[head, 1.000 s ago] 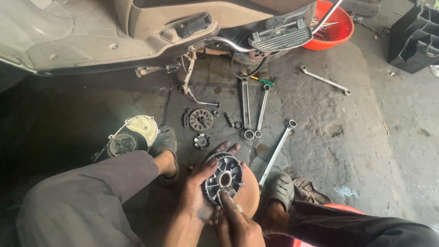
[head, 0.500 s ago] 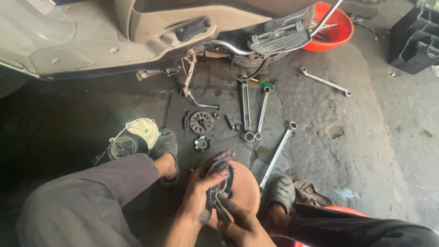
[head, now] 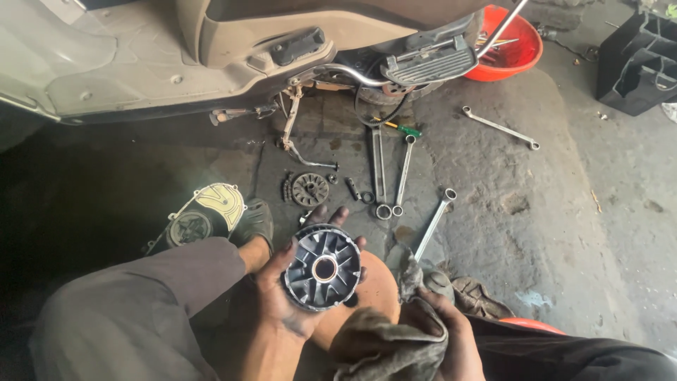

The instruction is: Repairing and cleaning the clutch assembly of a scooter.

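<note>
Head view — left hand (head: 282, 296) holds finned pulley (head: 323, 268), right hand (head: 441, 331) rag (head: 384, 346).

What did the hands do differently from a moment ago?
The right hand let go of the round finned metal part and moved down to the right, where it now grips a dirty rag. The left hand holds the part alone, face up. The wrenches on the floor stayed put.

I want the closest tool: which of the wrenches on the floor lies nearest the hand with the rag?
The single wrench angled just above the right hand; the pair and the far one lie farther off.
</note>
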